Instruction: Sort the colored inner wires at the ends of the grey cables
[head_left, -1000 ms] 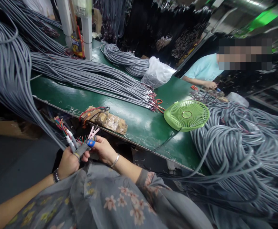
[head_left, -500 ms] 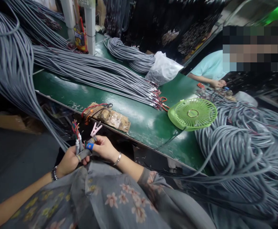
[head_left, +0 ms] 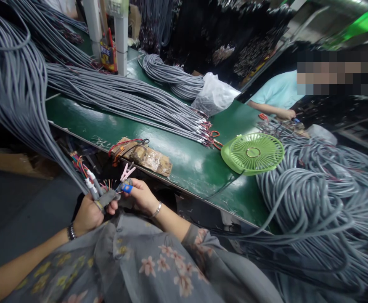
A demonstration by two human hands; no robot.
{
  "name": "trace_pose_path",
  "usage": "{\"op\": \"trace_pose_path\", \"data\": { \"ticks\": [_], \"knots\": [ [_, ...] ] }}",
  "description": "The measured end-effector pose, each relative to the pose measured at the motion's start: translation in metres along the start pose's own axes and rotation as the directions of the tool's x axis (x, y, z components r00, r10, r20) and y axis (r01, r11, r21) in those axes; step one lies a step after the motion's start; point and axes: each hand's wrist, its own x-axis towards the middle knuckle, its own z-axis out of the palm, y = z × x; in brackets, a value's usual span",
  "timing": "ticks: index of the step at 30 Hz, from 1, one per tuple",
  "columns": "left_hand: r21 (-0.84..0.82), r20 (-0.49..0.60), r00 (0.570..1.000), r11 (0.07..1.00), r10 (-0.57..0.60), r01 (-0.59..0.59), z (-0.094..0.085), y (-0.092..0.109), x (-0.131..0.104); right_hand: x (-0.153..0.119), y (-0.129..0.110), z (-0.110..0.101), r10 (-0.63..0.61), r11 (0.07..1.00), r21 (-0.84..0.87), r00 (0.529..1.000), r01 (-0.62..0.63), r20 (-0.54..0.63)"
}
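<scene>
My left hand [head_left: 91, 213] is closed around several grey cables [head_left: 92, 190] with white-banded ends. Red, orange and other coloured wires [head_left: 80, 164] fan out of those ends. Short bare-cut wires [head_left: 108, 184] stick up from another cable end between my hands. Grey wrapping covers my left fingertips. My right hand [head_left: 143, 197], with blue tape [head_left: 127, 188] round the thumb, pinches a thin wire beside that cable end. Just above the right fingers is a pink clip [head_left: 127, 172]; whether it touches the hand I cannot tell.
On the green bench [head_left: 184, 162] lie a taped wooden block [head_left: 150, 158], a long bundle of grey cables [head_left: 123, 99] and a green fan [head_left: 252, 152]. Coiled cables [head_left: 310, 198] heap at right. A plastic bag [head_left: 215, 94] lies farther back. Across the bench a person in a light blue top [head_left: 276, 90] works.
The held cable ends have tipped to the left and their coloured wires have spread. The short wires between my hands now show more clearly. My right hand has shifted slightly right.
</scene>
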Motion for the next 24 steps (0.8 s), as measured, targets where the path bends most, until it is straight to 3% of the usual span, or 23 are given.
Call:
{"op": "trace_pose_path", "data": {
  "ticks": [3, 6, 14, 24],
  "knots": [
    [-0.021, 0.015, 1.000, 1.000, -0.023, 0.024, 0.005, 0.006, -0.002, 0.011, -0.001, -0.008, 0.110, 0.986, 0.135, 0.991, -0.100, -0.072],
    [-0.022, 0.019, 0.998, 0.998, -0.058, 0.059, 0.010, 0.009, -0.002, 0.022, -0.007, -0.008, 0.185, 0.969, 0.177, 0.981, -0.172, -0.060],
    [0.005, 0.013, 0.999, 0.999, -0.041, 0.041, 0.017, 0.012, 0.002, 0.029, -0.015, 0.006, 0.125, 0.968, 0.225, 0.991, -0.113, -0.040],
    [0.061, 0.016, 0.996, 0.995, -0.083, 0.082, 0.019, 0.013, 0.005, 0.030, -0.015, 0.014, 0.128, 0.942, 0.327, 0.978, -0.069, -0.163]
  ]
}}
